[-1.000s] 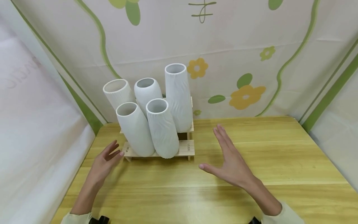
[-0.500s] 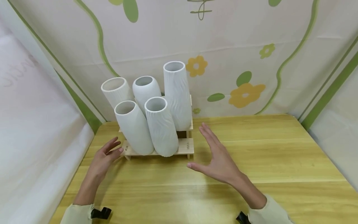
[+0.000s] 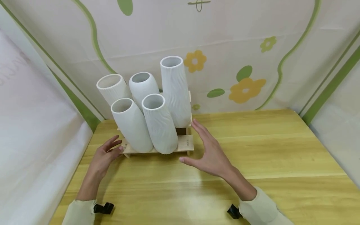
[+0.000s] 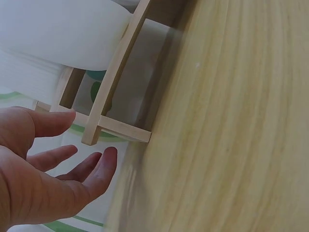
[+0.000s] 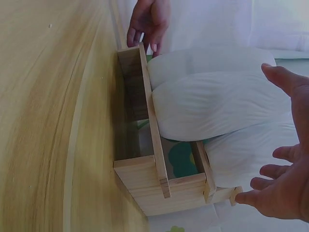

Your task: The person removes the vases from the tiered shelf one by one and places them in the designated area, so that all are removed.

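Observation:
Several white vases stand on a stepped wooden rack (image 3: 185, 143). Two are on the low front step: a smooth one (image 3: 132, 128) at left and a wavy-textured one (image 3: 161, 125) beside it. Behind them are a ribbed vase (image 3: 112, 87), a shorter round-shouldered vase (image 3: 142, 87) and a tall wavy vase (image 3: 175, 93). My left hand (image 3: 105, 157) is at the rack's left end, fingers loosely bent, with a gap to the wood in the left wrist view. My right hand (image 3: 209, 153) spreads thumb and fingers at the rack's right side, holding nothing.
The rack stands on a wood-grain table (image 3: 270, 150) close to its back edge. A white flower-printed cloth (image 3: 225, 37) hangs right behind, and more white cloth (image 3: 36, 150) hangs along the left side.
My right hand has moved left, toward the right end of the rack. My left hand keeps about the same place at the left end. The view has tilted slightly down; the vases stay put.

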`<action>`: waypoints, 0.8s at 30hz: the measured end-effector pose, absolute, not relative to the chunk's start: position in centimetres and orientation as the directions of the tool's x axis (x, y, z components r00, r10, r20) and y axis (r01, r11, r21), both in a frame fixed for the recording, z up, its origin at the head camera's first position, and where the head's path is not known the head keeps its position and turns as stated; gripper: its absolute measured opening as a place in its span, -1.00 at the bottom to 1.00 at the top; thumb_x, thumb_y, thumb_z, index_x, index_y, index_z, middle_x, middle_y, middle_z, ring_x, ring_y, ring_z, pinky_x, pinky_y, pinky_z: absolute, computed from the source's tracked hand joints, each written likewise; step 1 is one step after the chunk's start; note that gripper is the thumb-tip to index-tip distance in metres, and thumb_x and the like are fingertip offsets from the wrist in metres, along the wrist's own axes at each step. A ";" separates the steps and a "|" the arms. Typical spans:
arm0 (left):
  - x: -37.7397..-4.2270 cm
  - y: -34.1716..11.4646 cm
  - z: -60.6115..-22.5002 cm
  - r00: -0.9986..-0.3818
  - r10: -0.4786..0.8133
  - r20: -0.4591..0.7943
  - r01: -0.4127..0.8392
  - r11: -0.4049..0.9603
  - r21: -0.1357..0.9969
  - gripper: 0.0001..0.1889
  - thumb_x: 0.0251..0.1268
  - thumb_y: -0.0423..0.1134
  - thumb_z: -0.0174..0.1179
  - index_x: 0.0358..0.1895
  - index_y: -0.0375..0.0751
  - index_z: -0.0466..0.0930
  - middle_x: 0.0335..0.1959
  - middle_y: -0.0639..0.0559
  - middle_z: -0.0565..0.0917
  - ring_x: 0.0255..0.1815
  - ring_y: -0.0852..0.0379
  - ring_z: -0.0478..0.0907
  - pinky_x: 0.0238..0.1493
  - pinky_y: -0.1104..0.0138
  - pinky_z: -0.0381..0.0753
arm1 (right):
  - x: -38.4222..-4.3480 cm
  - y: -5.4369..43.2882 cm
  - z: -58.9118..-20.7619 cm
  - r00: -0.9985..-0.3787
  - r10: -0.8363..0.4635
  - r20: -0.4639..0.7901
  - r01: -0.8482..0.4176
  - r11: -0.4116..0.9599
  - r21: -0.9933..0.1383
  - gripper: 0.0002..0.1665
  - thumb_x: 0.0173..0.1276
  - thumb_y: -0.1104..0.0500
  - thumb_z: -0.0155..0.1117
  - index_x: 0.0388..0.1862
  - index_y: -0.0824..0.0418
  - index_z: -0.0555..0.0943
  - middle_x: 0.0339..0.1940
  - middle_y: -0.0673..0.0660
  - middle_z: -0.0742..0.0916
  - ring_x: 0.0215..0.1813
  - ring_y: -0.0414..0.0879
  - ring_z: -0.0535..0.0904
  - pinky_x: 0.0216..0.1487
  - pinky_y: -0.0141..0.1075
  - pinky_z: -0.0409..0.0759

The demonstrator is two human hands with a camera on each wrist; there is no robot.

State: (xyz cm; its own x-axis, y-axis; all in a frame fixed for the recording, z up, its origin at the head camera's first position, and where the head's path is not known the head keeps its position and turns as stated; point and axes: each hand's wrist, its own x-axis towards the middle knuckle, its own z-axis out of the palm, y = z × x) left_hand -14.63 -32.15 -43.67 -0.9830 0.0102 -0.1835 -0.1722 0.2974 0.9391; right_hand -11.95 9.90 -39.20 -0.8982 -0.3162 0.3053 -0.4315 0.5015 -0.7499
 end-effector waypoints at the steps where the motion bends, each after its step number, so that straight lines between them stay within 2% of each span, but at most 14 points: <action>1: -14.6 -32.1 -43.7 -0.983 0.008 -0.184 -0.174 0.297 0.939 -0.16 0.65 -0.12 0.25 0.78 -0.17 -0.01 0.67 -0.36 0.22 0.11 0.57 0.55 0.17 0.53 0.70 | -11.9 9.8 -39.1 -0.897 -0.317 0.309 -0.435 0.497 -0.751 0.38 0.16 -0.26 0.70 0.81 -0.08 0.10 0.81 -0.11 0.17 0.80 0.04 0.12 0.66 0.36 0.28; 14: -14.2 -32.1 -44.0 -0.976 -0.014 -0.216 -0.211 0.280 0.936 -0.23 0.64 -0.17 0.25 0.75 -0.18 0.10 0.63 -0.34 0.21 0.06 0.50 0.60 0.16 0.48 0.74 | -11.9 7.8 -38.6 -0.873 -0.312 0.376 -0.480 0.409 -0.776 0.32 0.14 -0.15 0.75 0.76 0.02 0.21 0.76 -0.02 0.32 0.75 0.06 0.23 0.66 0.30 0.33; 21: -14.2 -31.8 -44.4 -0.973 -0.028 -0.229 -0.228 0.278 0.933 -0.26 0.63 -0.15 0.26 0.72 -0.18 0.18 0.52 -0.29 0.28 0.03 0.46 0.63 0.11 0.47 0.77 | -12.4 6.3 -38.9 -0.867 -0.223 0.445 -0.496 0.318 -0.808 0.19 0.11 0.02 0.80 0.67 0.14 0.37 0.66 0.06 0.48 0.64 0.06 0.42 0.51 0.14 0.59; 24: -14.2 -31.8 -44.5 -0.973 -0.032 -0.229 -0.229 0.270 0.935 -0.26 0.63 -0.17 0.27 0.72 -0.20 0.18 0.50 -0.29 0.30 0.02 0.45 0.64 0.12 0.46 0.77 | -12.5 5.9 -39.1 -0.871 -0.168 0.462 -0.491 0.271 -0.828 0.13 0.08 0.11 0.82 0.61 0.19 0.45 0.60 0.08 0.55 0.58 0.05 0.49 0.46 0.09 0.65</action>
State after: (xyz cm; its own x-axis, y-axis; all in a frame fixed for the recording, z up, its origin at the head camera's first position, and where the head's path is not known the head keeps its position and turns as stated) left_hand -14.22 -31.84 -44.48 -0.9730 -0.0317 -0.2287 -0.2286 0.2702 0.9353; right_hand -12.48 5.88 -39.10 -0.8708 -0.1677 0.4621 -0.4914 0.2709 -0.8277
